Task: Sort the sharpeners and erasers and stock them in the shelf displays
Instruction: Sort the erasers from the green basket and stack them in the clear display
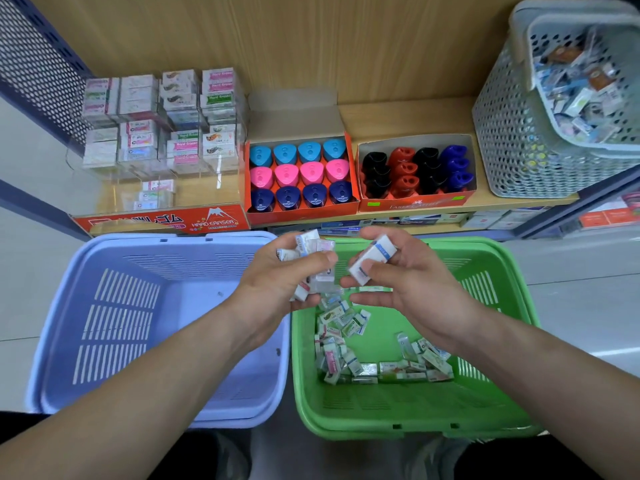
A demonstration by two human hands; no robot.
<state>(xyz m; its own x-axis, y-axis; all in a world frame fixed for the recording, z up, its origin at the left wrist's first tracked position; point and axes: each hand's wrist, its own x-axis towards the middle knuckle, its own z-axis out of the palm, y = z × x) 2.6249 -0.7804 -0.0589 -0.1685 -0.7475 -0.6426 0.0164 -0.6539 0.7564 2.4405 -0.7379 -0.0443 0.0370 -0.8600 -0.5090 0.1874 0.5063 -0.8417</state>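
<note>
Two baskets are being shown side by side at the near edge: a lilac basket (114, 306) at left, a green basket (485, 393) at right. In the green basket, loose erasers (349, 355) are being kept. Above the baskets, several wrapped erasers (308, 242) are being gripped as a bundle by the left hand (287, 271), while a single white-and-blue eraser (372, 259) is being pinched between thumb and fingers of the right hand (408, 282). On the far shelf (398, 116), stacked eraser packs (138, 98) are being displayed in a clear case (207, 174) at left, triangular sharpeners (299, 174) in an open orange box (301, 211) at centre, darker sharpeners (403, 168) in a second box (415, 202) to its right, and mixed packets (581, 91) in a grey perforated basket (512, 140) at far right.
</note>
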